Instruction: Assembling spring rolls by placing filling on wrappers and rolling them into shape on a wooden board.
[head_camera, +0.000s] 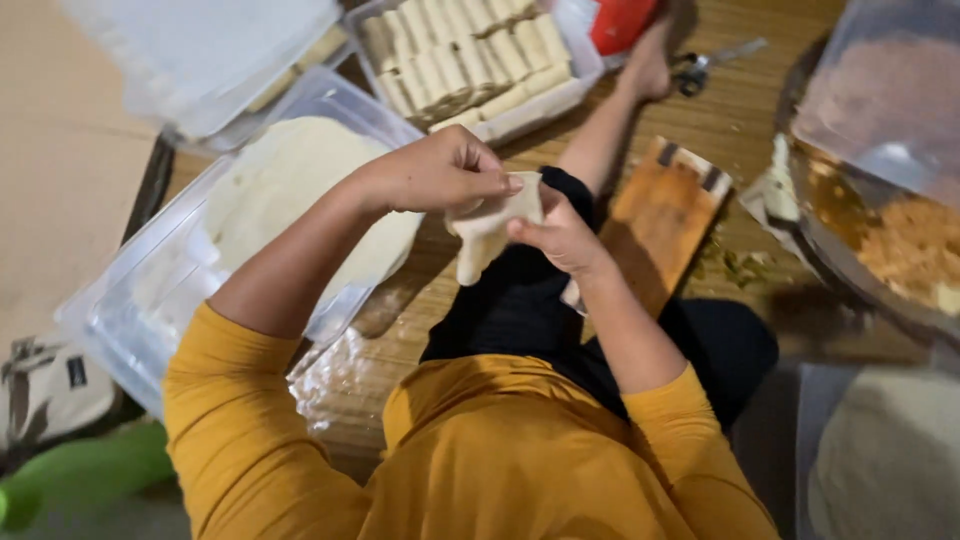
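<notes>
Pinching pale dough sheet (490, 232), both hands (500, 205) raised.

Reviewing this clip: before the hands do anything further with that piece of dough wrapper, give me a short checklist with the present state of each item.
1. Left hand grips the dough wrapper from above: ok.
2. Right hand supports its lower edge: ok.
3. Wrapper hangs clear of the black trousers: cannot tell.
4. Stack of flat wrappers in the clear tub near the left hand: ok.
5. Wooden board bare: ok.
6. Filling inside the held wrapper: cannot tell.
</notes>
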